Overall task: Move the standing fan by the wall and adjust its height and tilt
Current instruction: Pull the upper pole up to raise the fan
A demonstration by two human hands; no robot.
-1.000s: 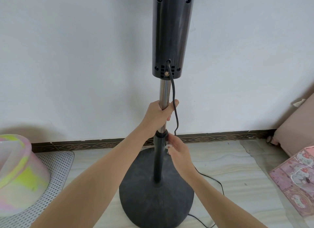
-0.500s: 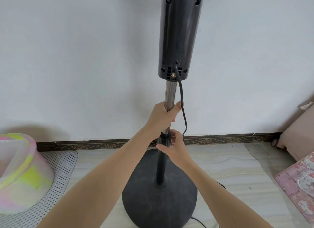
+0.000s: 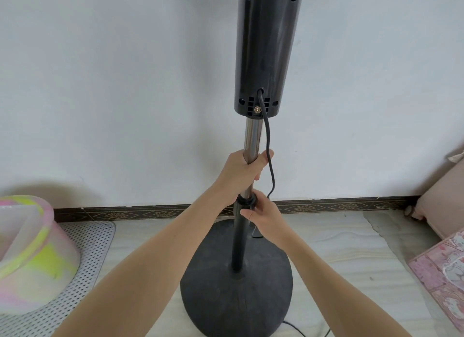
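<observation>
The standing fan stands upright in front of a white wall, its round black base (image 3: 236, 294) on the floor. A chrome inner pole (image 3: 252, 135) rises from the black lower tube (image 3: 238, 238) into the black control column (image 3: 263, 50); the fan head is out of view above. My left hand (image 3: 242, 169) is wrapped around the chrome pole. Just below it, my right hand (image 3: 261, 214) grips the black height collar (image 3: 244, 201) where the two tubes meet. A black power cord (image 3: 268, 148) hangs from the column past both hands.
A pastel pink and yellow plastic tub (image 3: 30, 253) sits on a white perforated mat (image 3: 82, 256) at the left. A pink cushion (image 3: 442, 201) and a patterned pink mat (image 3: 444, 274) lie at the right. A dark patterned skirting (image 3: 150, 213) runs along the wall's foot.
My right hand has moved up from beside the lower tube and closed on the height collar. The left hand keeps its hold on the chrome pole. The view has shifted slightly left.
</observation>
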